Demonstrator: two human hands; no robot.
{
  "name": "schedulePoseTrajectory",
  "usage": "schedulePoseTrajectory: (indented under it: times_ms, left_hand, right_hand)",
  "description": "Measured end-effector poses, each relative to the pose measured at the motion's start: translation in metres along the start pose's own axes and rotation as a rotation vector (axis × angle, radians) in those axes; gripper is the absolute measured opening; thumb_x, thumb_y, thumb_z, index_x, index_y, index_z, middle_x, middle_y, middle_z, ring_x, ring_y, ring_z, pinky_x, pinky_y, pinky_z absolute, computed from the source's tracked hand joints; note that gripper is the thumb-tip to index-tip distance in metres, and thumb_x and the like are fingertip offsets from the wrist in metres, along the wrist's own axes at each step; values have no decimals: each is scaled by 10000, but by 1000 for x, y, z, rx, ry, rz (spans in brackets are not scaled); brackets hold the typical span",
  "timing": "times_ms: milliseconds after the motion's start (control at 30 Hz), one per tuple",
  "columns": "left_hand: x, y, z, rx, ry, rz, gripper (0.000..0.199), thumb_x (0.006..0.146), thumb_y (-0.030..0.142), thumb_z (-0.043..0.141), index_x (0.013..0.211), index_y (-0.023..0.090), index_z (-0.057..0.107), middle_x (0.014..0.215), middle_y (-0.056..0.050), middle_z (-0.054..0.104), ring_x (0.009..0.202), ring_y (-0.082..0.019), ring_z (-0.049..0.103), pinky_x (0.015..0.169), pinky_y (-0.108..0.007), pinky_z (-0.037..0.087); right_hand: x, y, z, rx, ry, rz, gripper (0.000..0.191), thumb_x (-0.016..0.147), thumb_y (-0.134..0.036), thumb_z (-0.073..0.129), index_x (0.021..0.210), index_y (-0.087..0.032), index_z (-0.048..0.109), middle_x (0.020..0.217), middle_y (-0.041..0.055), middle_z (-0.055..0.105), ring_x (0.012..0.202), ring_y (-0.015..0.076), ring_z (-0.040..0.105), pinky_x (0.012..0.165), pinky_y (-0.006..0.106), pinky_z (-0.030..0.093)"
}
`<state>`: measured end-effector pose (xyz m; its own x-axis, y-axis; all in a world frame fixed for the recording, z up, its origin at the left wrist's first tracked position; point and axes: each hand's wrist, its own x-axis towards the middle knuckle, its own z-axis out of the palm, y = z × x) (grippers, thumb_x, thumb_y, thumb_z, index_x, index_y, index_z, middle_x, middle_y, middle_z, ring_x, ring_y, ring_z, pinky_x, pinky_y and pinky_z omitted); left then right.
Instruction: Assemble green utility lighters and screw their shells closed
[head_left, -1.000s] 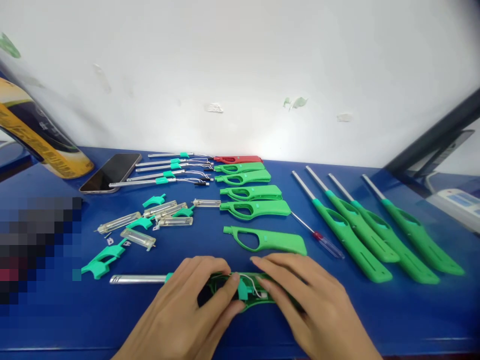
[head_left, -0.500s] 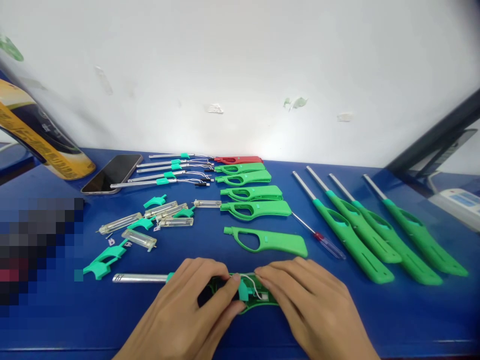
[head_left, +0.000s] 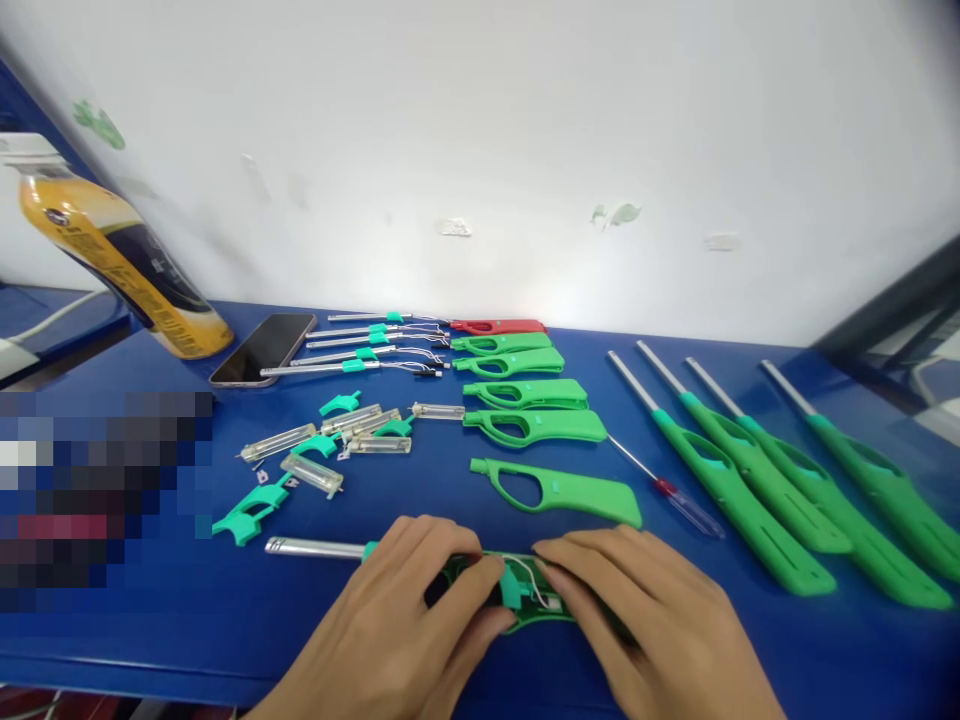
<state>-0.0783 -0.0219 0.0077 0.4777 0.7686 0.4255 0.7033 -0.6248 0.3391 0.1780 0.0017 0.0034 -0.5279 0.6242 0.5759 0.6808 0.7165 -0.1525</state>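
Observation:
My left hand (head_left: 409,610) is closed on the front part of an opened green gas lighter (head_left: 512,622). Its silver barrel (head_left: 319,547) points out to the left of my fingers. My right hand (head_left: 637,610) grips the handle end of the same lighter, fingers on the far rim and thumb on the near side. Between my hands the open shell shows a teal trigger (head_left: 513,588) and a looped white wire (head_left: 534,575). My palms and fingers hide the rest of the inside. Just beyond lies a loose green shell half (head_left: 581,492).
Several green shells and a red shell (head_left: 499,326) lie behind, beside wired barrels (head_left: 322,368). Clear fuel tanks (head_left: 313,473) and teal pieces (head_left: 251,512) lie left. A screwdriver (head_left: 686,508) and assembled lighters (head_left: 739,500) lie right. A phone (head_left: 264,349) and bottle (head_left: 142,265) stand back left.
The head view has turned left, so everything appears shifted right and more of the bottle shows. Both hands stay on the lighter in nearly the same pose.

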Motion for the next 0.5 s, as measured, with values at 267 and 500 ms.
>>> schedulePoseTrajectory:
  times_ms: [267,500]
  left_hand:
    - [1,-8,-5,123,170,10,204,1117,200,575,1298,224,668,1195,-66,709,1089,-213,653,947,-369,566]
    - [18,-64,-32,505,191,-174,272,1080,200,531,1255,187,739,1222,-148,709,1085,-366,602,909,-557,545]
  right_hand:
    - [-6,6,-2,-23,43,-24,247,1104,-192,594,1284,-249,752,1154,-23,852,991,136,817,971,296,570]
    - [-2,9,-2,-43,106,-53,224,1073,-155,626,1241,-241,747,1103,-25,846,938,141,823,1126,346,489]
